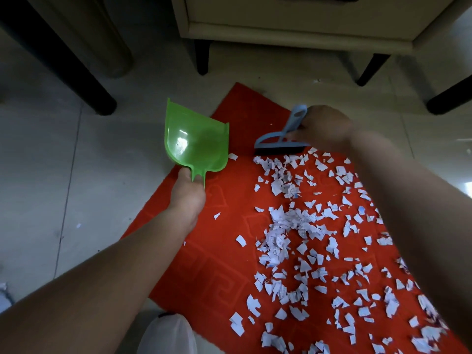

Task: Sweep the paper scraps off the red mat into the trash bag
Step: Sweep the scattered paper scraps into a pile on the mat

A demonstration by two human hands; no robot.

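Your left hand point(187, 194) grips green dustpan point(195, 139) handle; right hand point(325, 126) clamps blue brush point(283, 135), bristles at far edge of paper scraps point(301, 226) on red mat point(204, 272).

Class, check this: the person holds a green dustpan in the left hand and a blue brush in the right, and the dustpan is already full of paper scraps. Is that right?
Not quite. The head view shows the green dustpan holding no scraps; the paper scraps still lie on the red mat. The rest holds: the left hand grips the dustpan's handle and the right hand holds the blue brush.

Both arms extended; left grip point(188, 191), right grip point(325, 127) curled closed.
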